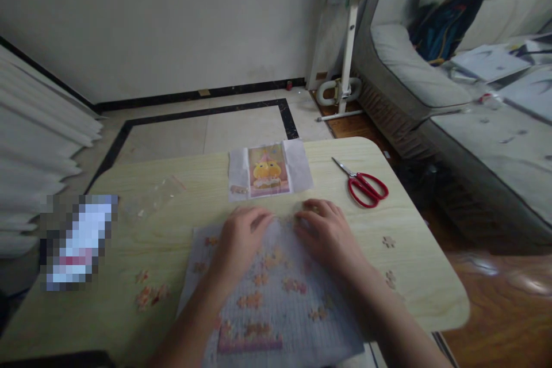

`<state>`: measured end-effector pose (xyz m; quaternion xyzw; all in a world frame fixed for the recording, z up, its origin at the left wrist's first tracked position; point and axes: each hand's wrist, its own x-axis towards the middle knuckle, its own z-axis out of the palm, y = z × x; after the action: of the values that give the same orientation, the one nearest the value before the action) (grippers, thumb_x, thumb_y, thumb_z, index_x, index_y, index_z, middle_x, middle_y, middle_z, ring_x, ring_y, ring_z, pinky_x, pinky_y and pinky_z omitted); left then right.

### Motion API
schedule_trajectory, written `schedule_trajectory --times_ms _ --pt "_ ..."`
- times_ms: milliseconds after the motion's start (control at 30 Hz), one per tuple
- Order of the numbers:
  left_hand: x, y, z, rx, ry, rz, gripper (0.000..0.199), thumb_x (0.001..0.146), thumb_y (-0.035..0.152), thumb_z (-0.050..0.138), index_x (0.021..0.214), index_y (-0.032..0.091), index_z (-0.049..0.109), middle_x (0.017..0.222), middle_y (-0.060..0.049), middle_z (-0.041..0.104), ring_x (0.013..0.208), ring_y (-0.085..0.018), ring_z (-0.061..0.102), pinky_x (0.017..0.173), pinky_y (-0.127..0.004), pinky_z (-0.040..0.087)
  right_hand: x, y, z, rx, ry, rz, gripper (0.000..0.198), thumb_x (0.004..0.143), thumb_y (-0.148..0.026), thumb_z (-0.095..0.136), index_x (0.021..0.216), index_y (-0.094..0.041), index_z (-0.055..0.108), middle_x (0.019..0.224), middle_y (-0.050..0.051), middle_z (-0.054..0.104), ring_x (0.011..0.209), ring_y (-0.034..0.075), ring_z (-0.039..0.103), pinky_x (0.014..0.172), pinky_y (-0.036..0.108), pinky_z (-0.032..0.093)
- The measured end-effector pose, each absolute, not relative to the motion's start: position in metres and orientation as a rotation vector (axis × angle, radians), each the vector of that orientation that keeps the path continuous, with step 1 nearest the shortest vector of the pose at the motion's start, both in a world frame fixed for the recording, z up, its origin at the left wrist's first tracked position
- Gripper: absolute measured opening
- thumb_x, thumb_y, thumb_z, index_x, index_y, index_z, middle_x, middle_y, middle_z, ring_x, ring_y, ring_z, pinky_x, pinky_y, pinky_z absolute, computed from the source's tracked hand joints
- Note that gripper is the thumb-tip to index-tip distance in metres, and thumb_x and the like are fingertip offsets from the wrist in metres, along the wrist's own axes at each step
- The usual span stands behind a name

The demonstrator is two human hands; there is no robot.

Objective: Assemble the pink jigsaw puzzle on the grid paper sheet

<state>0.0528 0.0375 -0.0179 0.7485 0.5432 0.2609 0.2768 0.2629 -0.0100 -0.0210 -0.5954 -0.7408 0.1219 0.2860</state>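
My left hand (pixel 244 236) rests over the far part of a lined paper sheet (pixel 323 339), its thumb and fingers drawn together. Facing it, my right hand (pixel 328 233) has bent fingers closed near the sheet's far edge. Pale puzzle pieces (pixel 286 219) lie between the fingertips; whatever is pinched is too small and blurred to tell. Nearer to me on the sheet are an orange joined cluster (pixel 250 300), a pink one (pixel 294 285) and a pink-edged strip (pixel 250 343). Beyond both hands lies a reference picture (pixel 268 170) of a yellow character, on creased white paper.
Red-handled scissors (pixel 366 187) lie at the far right of the table (pixel 425 276). Loose pieces (pixel 388 241) sit to the right, and reddish pieces (pixel 150 295) to the left. A clear plastic bag (pixel 155 198) and a pixelated phone-like object (pixel 81 241) are at the left.
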Motion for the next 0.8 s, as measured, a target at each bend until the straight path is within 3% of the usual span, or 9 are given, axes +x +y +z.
schedule_trajectory --times_ms 633,800 --pt "0.070 0.037 -0.013 2.226 1.494 0.603 0.008 0.082 0.013 0.070 0.079 0.020 0.072 0.082 -0.005 0.070 0.084 -0.025 0.060 0.077 -0.041 0.049 0.263 -0.010 -0.022 -1.593 -1.986 0.330 0.013 0.090 -0.026 0.060 0.097 -0.022 0.071 0.113 0.011 0.063 0.104 0.029 0.057 0.090 0.045 0.047" --pt "0.067 0.035 -0.011 2.314 1.494 0.624 0.013 0.084 0.017 0.070 0.096 0.015 0.072 0.087 -0.007 0.068 0.086 -0.026 0.059 0.080 -0.042 0.050 0.262 -0.010 -0.022 -1.594 -1.984 0.333 0.013 0.090 -0.026 0.061 0.097 -0.021 0.071 0.114 0.011 0.063 0.105 0.029 0.057 0.090 0.045 0.047"
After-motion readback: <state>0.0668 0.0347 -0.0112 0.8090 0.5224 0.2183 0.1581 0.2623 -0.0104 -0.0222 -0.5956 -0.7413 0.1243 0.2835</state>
